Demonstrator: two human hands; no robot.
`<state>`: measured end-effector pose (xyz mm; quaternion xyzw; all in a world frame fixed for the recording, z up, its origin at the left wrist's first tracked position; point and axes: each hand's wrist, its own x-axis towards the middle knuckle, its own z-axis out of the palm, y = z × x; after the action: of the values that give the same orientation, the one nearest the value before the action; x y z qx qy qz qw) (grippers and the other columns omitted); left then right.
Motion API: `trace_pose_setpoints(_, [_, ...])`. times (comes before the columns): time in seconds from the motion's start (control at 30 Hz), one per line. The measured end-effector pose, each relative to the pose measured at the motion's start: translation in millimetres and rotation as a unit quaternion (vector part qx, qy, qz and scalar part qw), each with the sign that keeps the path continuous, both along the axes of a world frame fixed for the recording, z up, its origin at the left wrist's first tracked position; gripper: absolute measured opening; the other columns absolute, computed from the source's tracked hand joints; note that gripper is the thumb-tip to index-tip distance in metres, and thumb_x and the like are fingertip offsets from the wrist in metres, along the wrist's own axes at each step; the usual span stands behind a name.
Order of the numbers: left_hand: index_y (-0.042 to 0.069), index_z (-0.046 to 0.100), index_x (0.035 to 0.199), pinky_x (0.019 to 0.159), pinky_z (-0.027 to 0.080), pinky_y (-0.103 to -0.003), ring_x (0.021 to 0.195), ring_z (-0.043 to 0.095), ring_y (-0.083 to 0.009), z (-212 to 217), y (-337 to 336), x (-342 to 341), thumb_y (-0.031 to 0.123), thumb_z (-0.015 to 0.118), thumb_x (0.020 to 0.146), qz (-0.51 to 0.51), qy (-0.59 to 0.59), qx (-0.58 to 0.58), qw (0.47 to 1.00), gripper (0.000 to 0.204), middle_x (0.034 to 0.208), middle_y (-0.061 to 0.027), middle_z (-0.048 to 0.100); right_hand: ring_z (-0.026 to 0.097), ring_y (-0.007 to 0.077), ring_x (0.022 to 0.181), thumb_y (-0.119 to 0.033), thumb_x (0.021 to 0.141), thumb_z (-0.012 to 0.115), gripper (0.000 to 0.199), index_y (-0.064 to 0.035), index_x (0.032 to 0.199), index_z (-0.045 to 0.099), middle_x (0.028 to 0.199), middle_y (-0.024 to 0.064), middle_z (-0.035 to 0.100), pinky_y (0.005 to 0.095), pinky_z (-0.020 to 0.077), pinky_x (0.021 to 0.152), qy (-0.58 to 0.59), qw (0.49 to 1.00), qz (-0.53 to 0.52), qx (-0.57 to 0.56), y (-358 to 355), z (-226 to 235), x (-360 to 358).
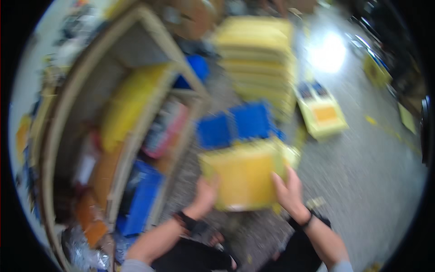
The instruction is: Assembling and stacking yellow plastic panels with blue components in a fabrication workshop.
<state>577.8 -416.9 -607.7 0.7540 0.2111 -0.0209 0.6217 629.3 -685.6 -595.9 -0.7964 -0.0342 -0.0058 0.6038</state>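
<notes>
Between my two hands is a pale yellow box-like piece (244, 174) with a flat orange-yellow face; motion blur hides what kind it is. My left hand (207, 194) grips its left side, partly hidden behind the edge. On the opposite side my right hand (288, 191) presses with its fingers along the edge. Just beyond the piece sit two blue bins (215, 131), side by side, whose contact with it I cannot make out. Farther off rises a tall stack of similar yellow pieces (256, 34).
To the left stands a wooden shelf (59, 131) holding a yellow sheet-like pile (131, 102), a blue bin (144, 199), a pink-edged tray (172, 122) and plastic bags (86, 249). Another yellow piece with an orange panel (324, 113) lies on the grey floor (371, 181) at the right.
</notes>
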Motion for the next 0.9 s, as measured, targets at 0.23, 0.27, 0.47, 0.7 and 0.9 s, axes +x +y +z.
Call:
trace_pose_setpoints(0.23, [-0.001, 0.051, 0.127, 0.089, 0.05, -0.03, 0.103, 0.061, -0.0117, 98, -18, -12, 0.021, 0.063, 0.098, -0.026, -0.121, -0.032, 0.992, 0.038, 0.115, -0.0066, 0.065, 0.059, 0.0172, 0.107, -0.005, 0.092, 0.055, 0.033, 0.0071, 0.122, 0.052, 0.113, 0.0113, 0.062, 0.0314, 0.0462, 0.093, 0.046, 0.988, 0.055, 0.134, -21, 55, 6])
trace_pose_setpoints(0.27, [-0.001, 0.051, 0.127, 0.089, 0.05, -0.03, 0.103, 0.061, -0.0117, 119, -14, -17, 0.021, 0.063, 0.098, -0.015, -0.134, -0.026, 0.991, 0.038, 0.115, -0.0066, 0.065, 0.058, 0.0174, 0.108, -0.007, 0.092, 0.055, 0.037, 0.0072, 0.125, 0.05, 0.116, 0.0116, 0.062, 0.0311, 0.0456, 0.094, 0.047, 0.976, 0.076, 0.198, -13, 71, 9])
trace_pose_setpoints(0.47, [-0.003, 0.053, 0.125, 0.09, 0.049, -0.028, 0.103, 0.06, -0.0118, 243, 16, -24, 0.019, 0.06, 0.1, 0.051, -0.296, -0.049, 0.953, 0.034, 0.115, -0.0069, 0.065, 0.055, 0.0188, 0.116, -0.015, 0.097, 0.052, 0.047, 0.0056, 0.139, 0.04, 0.128, 0.0116, 0.057, 0.0316, 0.0429, 0.099, -0.031, 0.924, 0.22, 0.312, 23, 199, 27])
trace_pose_setpoints(0.7, [-0.003, 0.053, 0.124, 0.088, 0.048, -0.027, 0.101, 0.059, -0.0101, 299, 35, -28, 0.015, 0.063, 0.097, 0.052, -0.324, -0.068, 0.942, 0.033, 0.111, -0.0059, 0.065, 0.052, 0.0155, 0.118, -0.016, 0.104, 0.044, 0.04, 0.0024, 0.14, 0.043, 0.13, 0.0086, 0.056, 0.0293, 0.04, 0.102, -0.089, 0.949, 0.139, 0.27, 51, 217, 55])
trace_pose_setpoints(0.9, [-0.002, 0.055, 0.123, 0.086, 0.049, -0.027, 0.098, 0.06, -0.0106, 374, 79, -91, 0.014, 0.065, 0.095, 0.109, -0.214, 0.051, 0.969, 0.034, 0.108, -0.0069, 0.065, 0.051, 0.0262, 0.128, -0.045, 0.106, 0.034, 0.058, -0.0048, 0.146, 0.038, 0.141, 0.0122, 0.052, 0.0402, 0.0405, 0.107, 0.147, 0.848, 0.256, 0.441, 86, 272, 71])
